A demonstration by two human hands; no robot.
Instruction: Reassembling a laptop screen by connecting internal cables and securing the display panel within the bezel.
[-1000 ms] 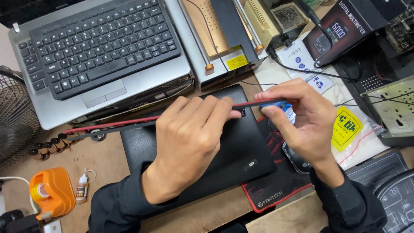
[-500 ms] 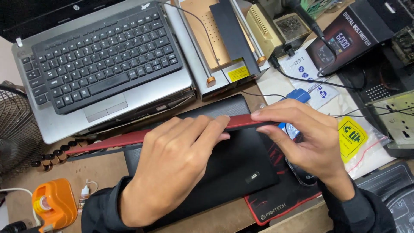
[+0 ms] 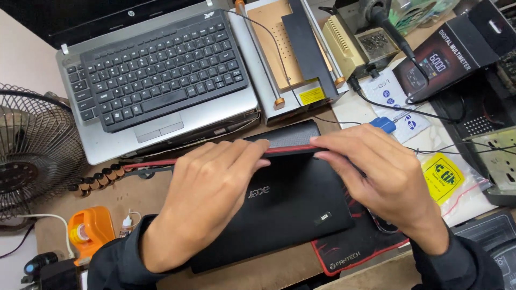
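A closed black laptop [image 3: 290,209] lies in front of me on a black and red mouse mat [image 3: 355,249]. A thin red strip [image 3: 287,149] runs along its far edge and sticks out to the left. My left hand [image 3: 207,201] rests over the lid, its fingertips curled onto the strip. My right hand [image 3: 384,180] pinches the same strip from the right side. A small blue piece [image 3: 382,124] lies just beyond my right fingers, on white paper.
An open silver laptop [image 3: 161,80] sits at the back left, with a heating plate [image 3: 285,48] beside it. A wire fan [image 3: 32,156] stands left, and an orange tape dispenser [image 3: 91,233] is near it. A multimeter box [image 3: 446,53], cables and a yellow-labelled bag [image 3: 443,177] crowd the right.
Both hands have slid along the red strip and closed in toward the middle of the far edge. The blue item seen at my right fingertips earlier is no longer in that hand.
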